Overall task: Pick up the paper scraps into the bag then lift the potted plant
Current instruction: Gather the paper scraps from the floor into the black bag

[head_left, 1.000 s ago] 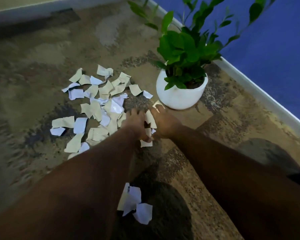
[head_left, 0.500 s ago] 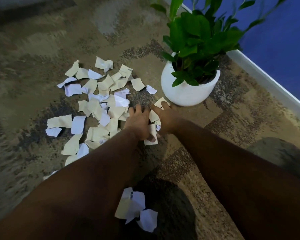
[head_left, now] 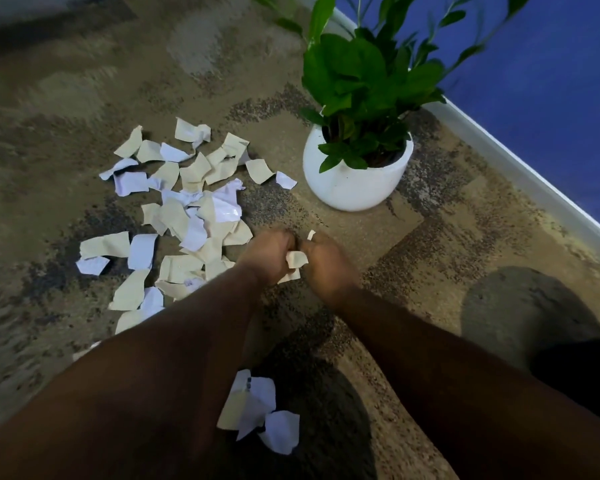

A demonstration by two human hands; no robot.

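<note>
A single wide-angle view from a camera worn on the person's head, looking forward and steeply down at a patterned carpet (head_left: 84, 98). Both bare forearms enter from the bottom edge and reach toward the centre, where the left hand (head_left: 269, 254) and right hand (head_left: 326, 263) meet, fairly close to the lens. Torn paper scraps (head_left: 187, 209) spread from the centre toward 9 and 10 o'clock. A potted plant (head_left: 357, 174) stands at about 1 o'clock, its leaves reaching the top edge. A white baseboard (head_left: 520, 168) and blue wall (head_left: 551, 81) cut diagonally across the upper right corner. Edges look blurred.
</note>
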